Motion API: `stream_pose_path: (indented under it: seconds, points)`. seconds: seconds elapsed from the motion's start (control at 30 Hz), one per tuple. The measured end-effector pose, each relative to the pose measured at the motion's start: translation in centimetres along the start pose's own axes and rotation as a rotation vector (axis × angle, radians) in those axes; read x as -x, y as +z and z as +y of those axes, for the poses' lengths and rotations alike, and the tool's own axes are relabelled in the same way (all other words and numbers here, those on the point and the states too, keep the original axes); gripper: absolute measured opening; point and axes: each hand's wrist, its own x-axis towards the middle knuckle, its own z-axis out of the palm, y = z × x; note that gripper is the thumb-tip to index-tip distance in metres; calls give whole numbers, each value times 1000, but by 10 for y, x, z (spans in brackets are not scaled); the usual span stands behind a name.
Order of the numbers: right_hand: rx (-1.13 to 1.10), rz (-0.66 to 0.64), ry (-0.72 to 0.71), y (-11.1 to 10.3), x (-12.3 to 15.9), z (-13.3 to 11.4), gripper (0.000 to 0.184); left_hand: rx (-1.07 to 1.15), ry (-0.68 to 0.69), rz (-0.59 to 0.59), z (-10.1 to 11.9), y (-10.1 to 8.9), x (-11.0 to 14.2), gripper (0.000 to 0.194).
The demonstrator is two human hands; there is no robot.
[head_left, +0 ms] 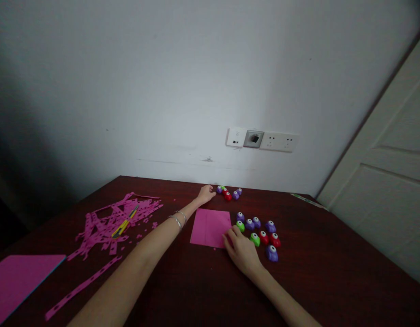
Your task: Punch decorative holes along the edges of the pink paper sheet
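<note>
My left hand (206,194) reaches far across the table, its fingers apart beside a purple craft punch (219,189) in a small back group. A green punch, two red punches (227,196) and two more purple ones (235,195) make up that group. A pink sheet (210,227) lies flat between my arms. My right hand (242,250) rests on its right edge with fingers lightly bent and nothing seen in them. Close by on the right are several purple, green (255,239) and red (274,240) punches with white, eye-like tops.
A heap of pink punched strips (104,220) with a yellow cutter knife (124,222) on it lies left. One long strip (82,287) and a pink pad (26,281) are nearer. Wall sockets (278,141) sit above the dark table (319,263); a green-white strip (308,201) lies back right.
</note>
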Motion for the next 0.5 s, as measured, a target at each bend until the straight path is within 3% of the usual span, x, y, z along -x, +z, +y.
stream_pose_path:
  seconds: [0.23,0.5]
  points:
    - [-22,-10,10,0,-3,3,21,-250,-7,9,11,21,-19,34]
    - [-103,-41,32,-4,-5,4,20,-365,-63,18,12,34,-34,41]
